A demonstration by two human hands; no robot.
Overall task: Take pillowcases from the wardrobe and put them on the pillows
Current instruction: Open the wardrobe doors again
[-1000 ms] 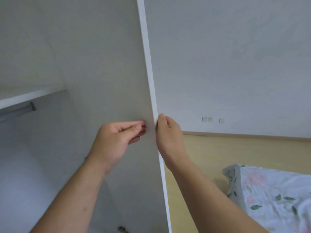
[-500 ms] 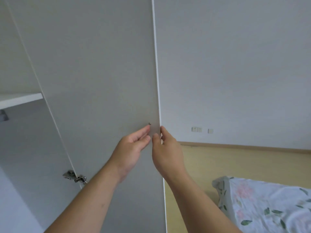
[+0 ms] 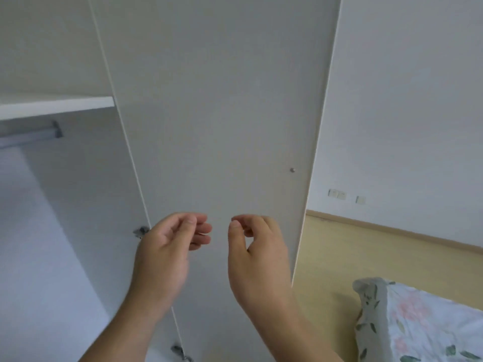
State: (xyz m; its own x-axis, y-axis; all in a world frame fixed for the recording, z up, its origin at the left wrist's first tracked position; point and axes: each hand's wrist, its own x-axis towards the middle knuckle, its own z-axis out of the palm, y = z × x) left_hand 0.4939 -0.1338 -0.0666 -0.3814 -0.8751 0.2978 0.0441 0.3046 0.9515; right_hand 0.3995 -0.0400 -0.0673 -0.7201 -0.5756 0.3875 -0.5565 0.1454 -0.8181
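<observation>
Both hands, left hand (image 3: pixel 167 246) and right hand (image 3: pixel 257 253), are hovering with fingers (image 3: pixel 201 227) loosely curled and holding nothing, just before the open wardrobe door (image 3: pixel 222 113), the flowered pillow (image 3: pixel 423 325) lying well apart at lower right.

1. Wardrobe door (image 3: pixel 214 113): plain white panel, swung open, directly behind both hands, touching neither.
2. Wardrobe interior (image 3: pixel 52 205): left of the left hand (image 3: pixel 167 254), white shelf (image 3: pixel 56 107) and grey hanging rail (image 3: pixel 28 134) above it.
3. Floral pillow (image 3: pixel 418 325): on the bed, lower right of the right hand (image 3: pixel 258 254).
</observation>
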